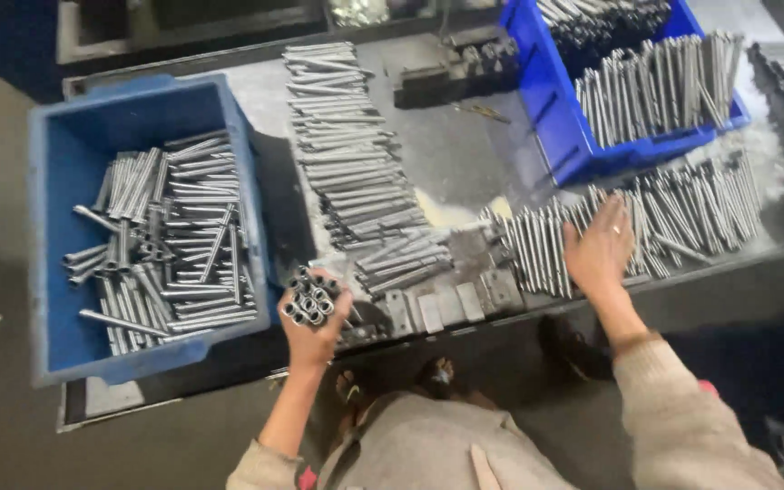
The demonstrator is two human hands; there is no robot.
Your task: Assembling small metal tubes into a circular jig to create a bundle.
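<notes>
Head view: our left hand (312,325) grips about nine tubes (310,298); right hand (599,247) flat, fingers spread, on table rods (682,213); two blue bins (65,227).

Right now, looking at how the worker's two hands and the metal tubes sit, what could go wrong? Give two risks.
1. The left hand grips a bundle of tubes upright by its lower part only; one could slip out onto the floor.
2. The right hand presses flat on the row of loose tubes close to the table edge; a sweep might roll some off towards the feet below.
</notes>
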